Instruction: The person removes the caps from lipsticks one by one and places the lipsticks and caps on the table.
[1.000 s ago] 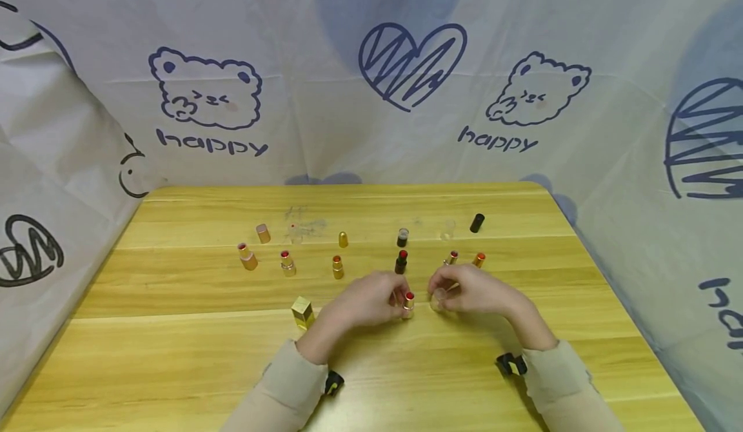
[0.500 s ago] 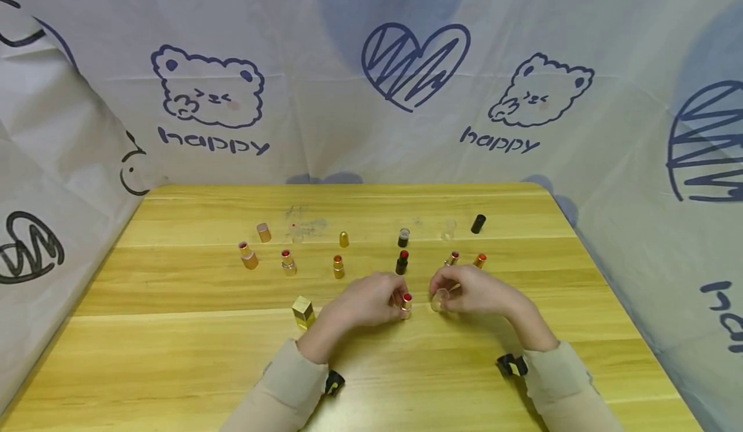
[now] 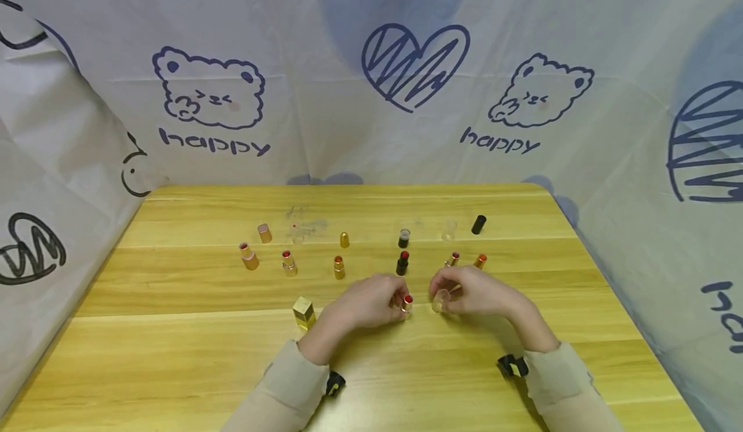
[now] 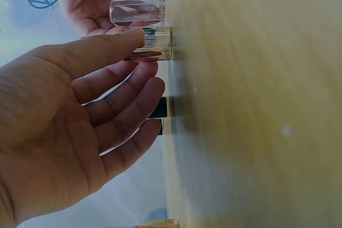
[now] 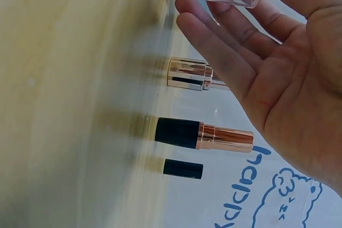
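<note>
Bright, even light — soft shadows; head view sharp but bowed at edges, wrist views blur the table [image 4: 256, 100] close up.

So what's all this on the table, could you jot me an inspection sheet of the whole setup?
Surface: wooden table, light planks, faint smudge near the far middle.
Job's things: left hand holds an open lipstick upright on the table; right hand pinches a clear cap beside it, apart from the lipstick.
Clutter: square gold cap by the left hand; black lipstick, several gold lipsticks and loose caps in two rows beyond; black cap far right.
Hands: both bare, beige sleeves.
Cables: nothing seen; small black clips at both wrists.
Surroundings: pale cloth backdrop printed with bears, hearts, "happy".
</note>
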A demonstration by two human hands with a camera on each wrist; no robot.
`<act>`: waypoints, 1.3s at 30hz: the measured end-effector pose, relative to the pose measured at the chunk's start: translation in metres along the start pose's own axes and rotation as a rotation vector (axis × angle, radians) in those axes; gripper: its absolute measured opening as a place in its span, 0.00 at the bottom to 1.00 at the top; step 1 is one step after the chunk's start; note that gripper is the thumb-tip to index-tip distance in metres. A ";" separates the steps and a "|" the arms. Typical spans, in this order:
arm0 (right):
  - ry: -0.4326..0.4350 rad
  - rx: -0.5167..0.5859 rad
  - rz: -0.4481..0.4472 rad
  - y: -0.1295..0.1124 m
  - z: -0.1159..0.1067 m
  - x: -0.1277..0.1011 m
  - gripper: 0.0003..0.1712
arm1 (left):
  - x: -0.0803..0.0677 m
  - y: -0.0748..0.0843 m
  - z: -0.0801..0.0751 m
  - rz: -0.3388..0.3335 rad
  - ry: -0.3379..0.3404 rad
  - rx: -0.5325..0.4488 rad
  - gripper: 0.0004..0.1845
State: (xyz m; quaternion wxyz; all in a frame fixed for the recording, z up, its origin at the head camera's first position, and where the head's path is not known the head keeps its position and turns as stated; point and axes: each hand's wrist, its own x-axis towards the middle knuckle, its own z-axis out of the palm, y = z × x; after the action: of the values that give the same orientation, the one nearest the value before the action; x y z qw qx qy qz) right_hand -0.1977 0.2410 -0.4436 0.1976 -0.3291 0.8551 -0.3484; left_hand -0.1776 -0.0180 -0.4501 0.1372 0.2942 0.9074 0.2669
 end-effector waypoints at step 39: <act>0.726 0.553 -0.441 -0.094 0.050 0.037 0.23 | -0.079 -0.007 -0.075 0.275 0.745 -0.323 0.27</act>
State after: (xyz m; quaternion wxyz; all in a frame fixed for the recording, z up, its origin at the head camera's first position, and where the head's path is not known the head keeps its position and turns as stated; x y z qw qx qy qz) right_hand -0.1556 0.1406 -0.4128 -0.1109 -0.2950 0.6545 -0.6873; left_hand -0.1490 -0.1011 -0.3855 -0.1925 0.2709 0.7938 0.5093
